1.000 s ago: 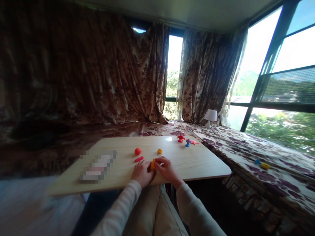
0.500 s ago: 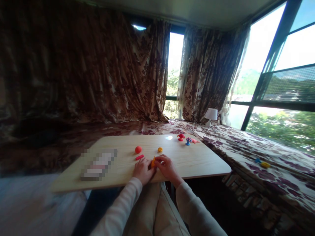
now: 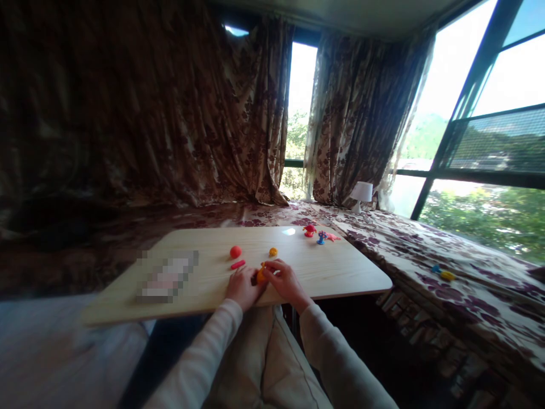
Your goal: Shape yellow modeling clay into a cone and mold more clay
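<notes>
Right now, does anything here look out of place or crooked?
Two things, mildly: the left floral curtain sags at its top, leaving a bright gap, and a blue-and-yellow object lies on the floral cover, apart from the small toys on the table.

My camera sits on my head and looks forward and down. My sleeves (image 3: 208, 345) are close to it, at the bottom. My left hand (image 3: 242, 287) and right hand (image 3: 288, 282) are a bit farther, at the table (image 3: 334, 271). Far off, it sees the curtains (image 3: 187, 119) and, on the right, big windows (image 3: 500, 142).
</notes>
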`<state>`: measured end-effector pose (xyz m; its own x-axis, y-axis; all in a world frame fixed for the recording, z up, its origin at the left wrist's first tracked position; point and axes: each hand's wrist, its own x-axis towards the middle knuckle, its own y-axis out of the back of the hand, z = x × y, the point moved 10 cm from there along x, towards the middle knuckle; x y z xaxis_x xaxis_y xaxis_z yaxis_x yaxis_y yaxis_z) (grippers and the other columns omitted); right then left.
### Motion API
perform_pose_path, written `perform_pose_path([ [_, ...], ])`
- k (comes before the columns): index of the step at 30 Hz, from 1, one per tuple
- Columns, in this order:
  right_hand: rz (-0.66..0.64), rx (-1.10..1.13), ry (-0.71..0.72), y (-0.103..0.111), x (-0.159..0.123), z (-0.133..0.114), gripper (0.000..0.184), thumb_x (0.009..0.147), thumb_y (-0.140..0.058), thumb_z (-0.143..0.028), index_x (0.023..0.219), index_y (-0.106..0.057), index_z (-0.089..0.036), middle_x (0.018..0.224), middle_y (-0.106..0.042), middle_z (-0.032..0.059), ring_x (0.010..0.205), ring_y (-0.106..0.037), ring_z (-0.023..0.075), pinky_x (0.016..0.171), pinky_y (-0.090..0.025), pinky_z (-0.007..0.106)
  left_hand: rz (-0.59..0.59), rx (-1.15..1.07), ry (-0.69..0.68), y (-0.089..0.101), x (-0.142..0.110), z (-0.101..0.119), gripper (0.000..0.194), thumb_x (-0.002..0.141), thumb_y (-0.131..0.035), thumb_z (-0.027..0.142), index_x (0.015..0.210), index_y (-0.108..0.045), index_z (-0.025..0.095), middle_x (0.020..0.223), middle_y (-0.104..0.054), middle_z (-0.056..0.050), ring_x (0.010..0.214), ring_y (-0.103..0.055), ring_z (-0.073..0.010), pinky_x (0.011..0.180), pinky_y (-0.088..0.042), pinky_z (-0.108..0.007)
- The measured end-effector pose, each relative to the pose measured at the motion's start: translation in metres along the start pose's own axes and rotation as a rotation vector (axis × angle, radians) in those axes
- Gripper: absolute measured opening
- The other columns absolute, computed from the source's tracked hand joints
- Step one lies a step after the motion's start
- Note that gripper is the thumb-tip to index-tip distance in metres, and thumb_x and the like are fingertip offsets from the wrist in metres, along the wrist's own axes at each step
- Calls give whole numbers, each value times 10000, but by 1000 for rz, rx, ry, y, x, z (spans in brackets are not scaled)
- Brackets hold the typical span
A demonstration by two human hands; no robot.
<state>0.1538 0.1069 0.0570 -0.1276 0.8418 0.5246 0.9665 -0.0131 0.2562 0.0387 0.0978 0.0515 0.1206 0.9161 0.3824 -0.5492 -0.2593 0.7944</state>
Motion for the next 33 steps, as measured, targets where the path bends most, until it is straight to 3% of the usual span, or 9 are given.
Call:
perform_pose_path([
  [6, 22, -5, -4, 4, -1, -5, 132, 745, -621, -241, 792, -720, -168, 827, -660, 35, 707, -611, 148, 662, -502, 266, 14, -38, 1, 1, 0, -3, 175, 761, -601, 314, 839, -700, 192, 879, -686, -60, 1008, -596, -234, 927, -433, -353],
  [10, 54, -4, -30, 11, 0, 0, 232, 817, -538, -269, 930, -714, -168, 870, -704, 61, 796, -645, 181, 704, -517, 287, 36, -81, 35, -1, 2, -12, 311, 747, -620, 294, 1039, -670, 198, 1062, -684, -71, 1135, -549, -250, 968, -425, -360],
  [13, 65, -18, -30, 11, 1, 6, 197, 794, -545, -235, 829, -726, -165, 814, -715, 64, 783, -651, 197, 721, -519, 306, 50, -106, 57, -2, 4, -18, 355, 755, -603, 254, 1103, -643, 197, 1116, -678, -69, 1140, -558, -234, 978, -426, -345],
  [20, 59, -29, -23, 7, 0, 11, 189, 753, -541, -183, 760, -727, -152, 762, -719, 66, 742, -658, 203, 719, -522, 315, 47, -107, 57, -2, 3, -17, 368, 745, -626, 285, 1097, -656, 179, 1155, -672, -84, 1201, -515, -269, 1020, -398, -385],
  [25, 84, -31, -34, 11, 0, 11, 215, 772, -530, -214, 802, -727, -133, 794, -725, 91, 755, -668, 216, 724, -528, 335, 50, -104, 50, -1, 4, -16, 267, 783, -591, 286, 1019, -690, 210, 1090, -700, -52, 1177, -532, -237, 1008, -405, -365],
  [33, 96, -36, -31, 9, 1, 14, 198, 751, -541, -197, 758, -733, -147, 751, -728, 77, 719, -664, 210, 711, -530, 333, 56, -58, 59, 4, 2, -9, 277, 802, -571, 332, 1010, -693, 196, 1065, -705, -70, 1124, -560, -243, 979, -416, -359],
])
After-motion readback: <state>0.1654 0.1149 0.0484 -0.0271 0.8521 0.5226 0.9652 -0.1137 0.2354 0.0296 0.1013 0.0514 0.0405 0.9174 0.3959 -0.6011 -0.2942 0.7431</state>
